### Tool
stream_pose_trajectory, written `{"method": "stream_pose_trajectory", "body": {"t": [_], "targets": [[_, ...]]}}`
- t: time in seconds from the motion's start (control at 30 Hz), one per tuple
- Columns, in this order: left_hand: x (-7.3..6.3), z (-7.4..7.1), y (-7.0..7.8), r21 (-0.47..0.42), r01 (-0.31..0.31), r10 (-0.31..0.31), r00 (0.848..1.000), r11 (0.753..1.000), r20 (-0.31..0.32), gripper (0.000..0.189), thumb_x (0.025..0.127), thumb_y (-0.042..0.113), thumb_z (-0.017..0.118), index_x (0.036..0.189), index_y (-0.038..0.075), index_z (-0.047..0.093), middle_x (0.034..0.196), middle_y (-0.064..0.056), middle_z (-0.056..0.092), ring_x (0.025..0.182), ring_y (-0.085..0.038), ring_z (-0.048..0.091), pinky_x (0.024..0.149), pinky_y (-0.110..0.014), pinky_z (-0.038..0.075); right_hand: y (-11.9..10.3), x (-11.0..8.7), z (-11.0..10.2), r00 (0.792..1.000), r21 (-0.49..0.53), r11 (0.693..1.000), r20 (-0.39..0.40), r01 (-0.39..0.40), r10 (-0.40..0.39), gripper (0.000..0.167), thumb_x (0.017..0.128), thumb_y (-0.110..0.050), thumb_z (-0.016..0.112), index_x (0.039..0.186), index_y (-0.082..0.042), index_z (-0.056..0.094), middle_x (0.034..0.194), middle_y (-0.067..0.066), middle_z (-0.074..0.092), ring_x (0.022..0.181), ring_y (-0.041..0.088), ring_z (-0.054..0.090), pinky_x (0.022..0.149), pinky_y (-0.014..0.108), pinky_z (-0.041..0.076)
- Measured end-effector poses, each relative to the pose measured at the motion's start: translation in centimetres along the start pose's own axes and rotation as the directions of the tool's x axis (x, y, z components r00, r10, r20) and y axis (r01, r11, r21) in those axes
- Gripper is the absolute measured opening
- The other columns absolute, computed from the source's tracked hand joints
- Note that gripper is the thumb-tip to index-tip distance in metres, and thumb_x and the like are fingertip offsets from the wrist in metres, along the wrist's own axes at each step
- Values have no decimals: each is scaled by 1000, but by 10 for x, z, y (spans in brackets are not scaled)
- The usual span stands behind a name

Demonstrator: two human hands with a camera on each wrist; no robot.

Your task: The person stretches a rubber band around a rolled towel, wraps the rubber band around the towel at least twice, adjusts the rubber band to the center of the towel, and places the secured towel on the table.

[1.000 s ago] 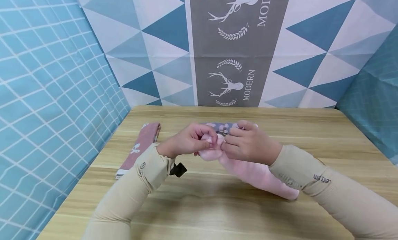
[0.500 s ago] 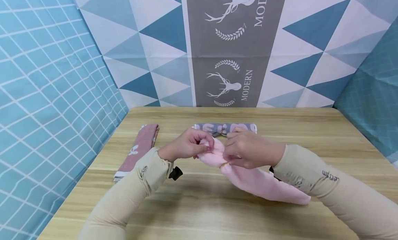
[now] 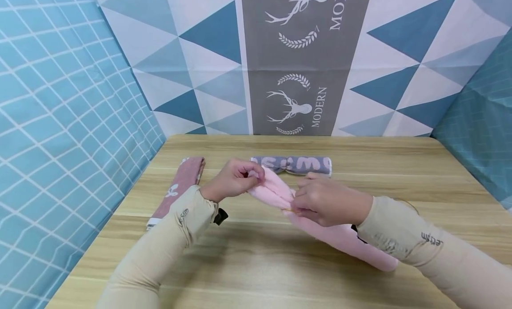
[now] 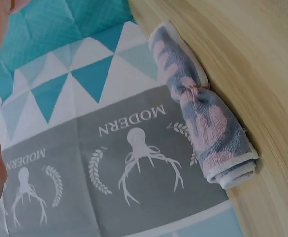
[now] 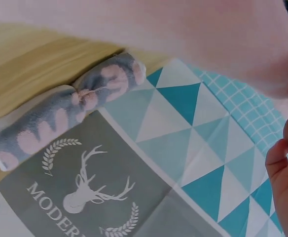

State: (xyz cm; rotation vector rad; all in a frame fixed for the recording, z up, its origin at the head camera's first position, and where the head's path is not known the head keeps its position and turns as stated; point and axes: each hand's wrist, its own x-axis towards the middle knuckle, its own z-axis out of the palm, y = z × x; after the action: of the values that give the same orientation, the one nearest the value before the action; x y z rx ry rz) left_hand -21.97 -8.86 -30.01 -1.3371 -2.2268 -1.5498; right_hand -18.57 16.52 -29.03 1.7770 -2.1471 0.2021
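Note:
A rolled pink towel [image 3: 348, 242] slants above the table, its lower right end close to the tabletop. My left hand [image 3: 234, 180] pinches its upper left end between thumb and fingers. Around the towel's middle runs a thin yellowish-brown rubber band [image 3: 286, 210], and the fingertips of my right hand [image 3: 328, 200] pinch it there. The fingertips partly hide that spot. Large and blurred, the pink towel [image 5: 193, 34] crosses the top of the right wrist view.
Behind the hands lies a rolled blue-grey towel [image 3: 310, 164] with pink shapes, cinched at its middle. A folded dusty-pink towel [image 3: 178, 189] lies at the left of the wooden table [image 3: 248, 273]. Patterned cloth [image 3: 208, 64] stands at the table's back edge.
My left hand has drawn its end of the pink towel up and left, lengthening the part between the hands. The band has come into view; the blue-grey towel is less covered.

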Motion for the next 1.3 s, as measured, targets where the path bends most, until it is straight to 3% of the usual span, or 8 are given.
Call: {"method": "stream_pose_trajectory", "body": {"t": [0.23, 0.47, 0.53, 0.63, 0.83, 1.0, 1.1, 1.3], "targets": [[-3, -7, 1, -6, 17, -17, 1000, 1000, -12, 12, 77, -15, 51, 76, -11, 63, 65, -13, 58, 46, -3, 37, 41, -20, 31, -3, -9, 7, 998, 5, 999, -52, 35, -34, 21, 73, -2, 77, 76, -16, 62, 62, -11, 51, 62, 8, 38, 65, 25, 33], [-4, -13, 13, 66, 36, -42, 995, 997, 93, 7, 80, -10, 58, 83, -7, 64, 65, -3, 54, 50, -5, 36, 44, -21, 32, 22, 0, 13, 991, 279, 958, -134, 60, -23, 17, 88, -18, 67, 75, -13, 57, 68, -7, 49, 65, 10, 39, 62, 26, 33], [-3, -15, 20, 216, -4, -23, 992, 976, 123, 10, 79, 0, 69, 88, -2, 67, 72, -2, 57, 57, -7, 41, 50, -22, 36, 31, 0, 11, 988, 343, 937, -153, 68, -16, 22, 92, -29, 58, 78, -12, 58, 70, -4, 48, 68, 12, 40, 65, 29, 35], [1, -14, 26, 460, -161, 86, 980, 873, 179, 41, 68, 22, 86, 100, 3, 68, 90, -4, 60, 77, -14, 50, 65, -27, 45, 42, -4, 9, 987, 458, 888, -156, 46, 29, 29, 94, -35, 49, 84, -10, 60, 76, -1, 52, 72, 14, 45, 68, 31, 39], [6, -1, 14, 462, -527, 449, 850, 713, 276, 64, 62, 18, 90, 113, 3, 55, 105, -16, 60, 94, -28, 60, 81, -34, 52, 50, -15, 6, 981, 684, 723, -57, -96, 185, 22, 96, -19, 54, 91, 1, 61, 84, 7, 59, 80, 11, 52, 71, 28, 46], [9, 11, 10, 478, -620, 597, 771, 623, 222, 37, 74, -2, 75, 105, 8, 60, 91, -13, 62, 78, -22, 61, 71, -28, 53, 49, -15, 6, 976, 711, 686, 2, -154, 216, 25, 97, -22, 51, 94, 2, 60, 88, 4, 57, 84, 10, 50, 73, 27, 46], [10, 13, 14, 473, -586, 580, 795, 658, 178, 25, 75, -10, 66, 94, 6, 65, 83, -9, 64, 72, -18, 60, 68, -26, 52, 46, -14, 5, 966, 674, 714, 3, -193, 258, 17, 97, -14, 51, 92, 1, 58, 87, 4, 56, 83, 10, 50, 72, 28, 45], [11, 12, 22, 280, -293, 299, 954, 914, 24, 25, 74, -18, 53, 91, -6, 68, 87, -15, 69, 78, -23, 64, 71, -28, 52, 31, -6, -9, 899, 563, 734, 41, -381, 436, 13, 90, -6, 64, 102, -2, 62, 89, -2, 59, 82, 12, 53, 73, 31, 46]]}}
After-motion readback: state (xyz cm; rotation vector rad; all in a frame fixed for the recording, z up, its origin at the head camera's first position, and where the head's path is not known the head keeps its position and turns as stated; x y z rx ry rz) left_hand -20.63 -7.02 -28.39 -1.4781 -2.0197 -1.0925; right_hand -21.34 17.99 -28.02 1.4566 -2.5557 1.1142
